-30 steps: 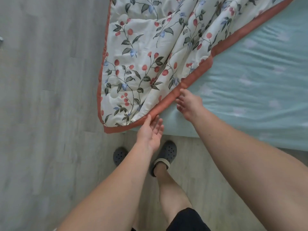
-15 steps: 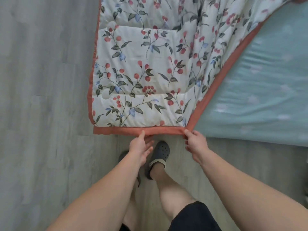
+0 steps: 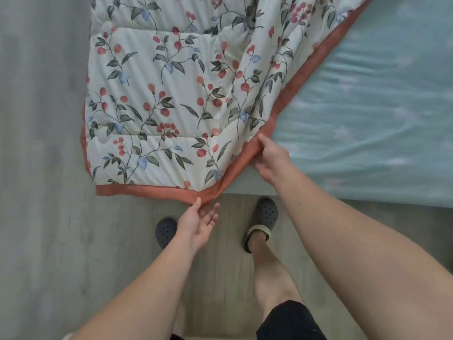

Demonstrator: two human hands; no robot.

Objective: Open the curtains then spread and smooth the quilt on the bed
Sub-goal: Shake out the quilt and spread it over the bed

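A white quilt [image 3: 171, 99] with red berries, green leaves and a rust-red border lies over the bed's left corner and hangs past the mattress edge. My right hand [image 3: 269, 158] pinches the border along the slanted edge, at the edge of the mattress. My left hand [image 3: 198, 222] is under the lower border, thumb touching the trim near the corner, fingers spread with the palm up. The bed [image 3: 367, 114] shows a pale green sheet, bare to the right of the quilt. No curtains are in view.
Grey wood-look floor [image 3: 41, 192] lies to the left and below. My feet in dark perforated clogs [image 3: 262, 217] stand close to the bed's front edge. The mattress front edge [image 3: 343, 195] runs across the right side.
My right hand has moved up the slanted border onto the mattress edge. The left hand has slid right along the lower border to the corner, and its fingers have loosened.
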